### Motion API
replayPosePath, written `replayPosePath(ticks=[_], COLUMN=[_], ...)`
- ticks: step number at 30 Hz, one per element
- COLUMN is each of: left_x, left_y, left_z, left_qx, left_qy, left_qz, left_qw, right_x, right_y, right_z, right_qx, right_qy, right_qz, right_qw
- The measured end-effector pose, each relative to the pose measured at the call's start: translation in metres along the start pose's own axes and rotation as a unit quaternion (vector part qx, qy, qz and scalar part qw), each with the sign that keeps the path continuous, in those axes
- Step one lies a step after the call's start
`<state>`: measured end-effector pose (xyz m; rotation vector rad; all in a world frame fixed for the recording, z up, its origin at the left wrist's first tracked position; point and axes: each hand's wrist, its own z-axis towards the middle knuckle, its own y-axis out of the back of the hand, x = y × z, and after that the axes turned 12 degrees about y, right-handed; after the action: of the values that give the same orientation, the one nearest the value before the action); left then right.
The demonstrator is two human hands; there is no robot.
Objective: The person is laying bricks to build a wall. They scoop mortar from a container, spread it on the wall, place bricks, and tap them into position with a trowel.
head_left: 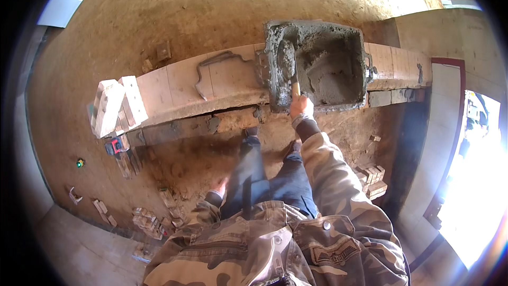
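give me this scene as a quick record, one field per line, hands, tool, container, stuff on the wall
right hand: closed on the trowel's handle
left hand: low beside the left leg, grip unclear
tool: trowel, blade coated in mortar, inside the tub
container: dark tub holding wet grey mortar
wall: supports the tub; bent rod left of it, pale bricks farther left

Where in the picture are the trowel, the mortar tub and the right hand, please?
Trowel (288,61): head view, on its mortar-covered blade.
Mortar tub (271,69): head view, on its left wall.
Right hand (301,106): head view, on the back of the hand.
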<state>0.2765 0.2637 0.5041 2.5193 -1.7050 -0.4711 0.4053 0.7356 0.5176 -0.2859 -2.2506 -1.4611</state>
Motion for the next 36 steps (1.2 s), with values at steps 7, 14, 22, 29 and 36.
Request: replayPosePath(ticks=[7, 14, 22, 29, 36], left_x=[-0.032, -0.016, -0.054, -0.099, -0.152], left_y=[-0.017, 0.008, 0.000, -0.075, -0.200], left_z=[-0.010, -0.003, -0.004, -0.016, -0.039], left_qx=[0.045, 0.025, -0.014, -0.002, -0.047], left_qy=[0.042, 0.016, -0.087, -0.120, -0.133], left_qz=[0.051, 0.057, 0.140, 0.331, 0.510], left_qw=[0.997, 0.998, 0.986, 0.936, 0.849], right_x=[-0.058, 0.016, 0.003, -0.092, -0.267], right_y=[-0.021, 0.023, 0.078, 0.161, 0.200], right_z=[0.028, -0.012, -0.038, -0.119, -0.192], right_qx=[-0.040, 0.044, -0.018, -0.023, -0.134], right_qy=[0.026, -0.123, -0.084, -0.051, -0.149], right_qz=[0.079, 0.428, 0.449, 0.454, 0.447], right_qw=[0.996, 0.894, 0.889, 0.889, 0.872])
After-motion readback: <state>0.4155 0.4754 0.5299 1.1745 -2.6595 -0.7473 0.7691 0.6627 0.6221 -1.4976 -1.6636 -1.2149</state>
